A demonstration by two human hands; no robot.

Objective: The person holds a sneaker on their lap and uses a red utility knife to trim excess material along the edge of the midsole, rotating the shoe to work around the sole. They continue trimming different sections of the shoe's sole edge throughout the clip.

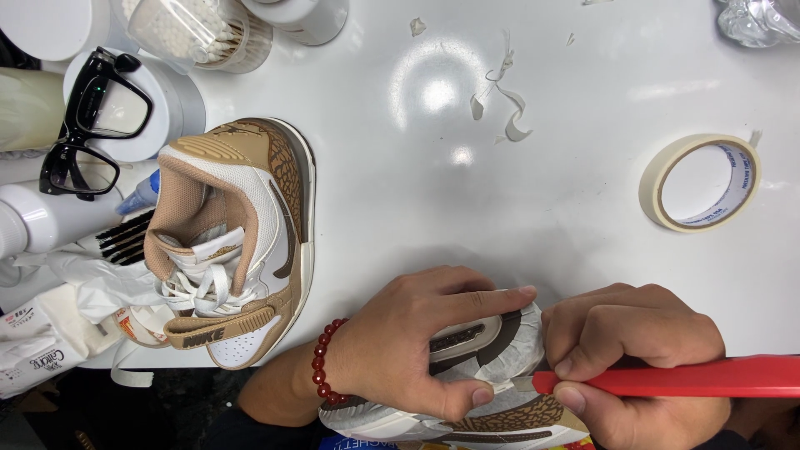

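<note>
We work at a glossy white table [517,217] where overhead light leaves bright round glare spots; beyond its near edge we see dark floor [167,408].

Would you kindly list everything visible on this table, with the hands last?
Sneaker: one, tan and white, standing at left.
Taped sneaker: one, brown sole part-covered in masking tape, bottom centre, under the hands.
Tape roll: one, cream, at right.
Tape scraps: several, white, top centre.
Glasses: one pair, black, upper left.
Cotton swab tub: one, clear, top left.
Red-handled tool: one, tip at the taped sneaker.
Bead bracelet: one, red, left wrist.
Left hand: presses the taped sneaker.
Right hand: grip closed on the red-handled tool.
</note>
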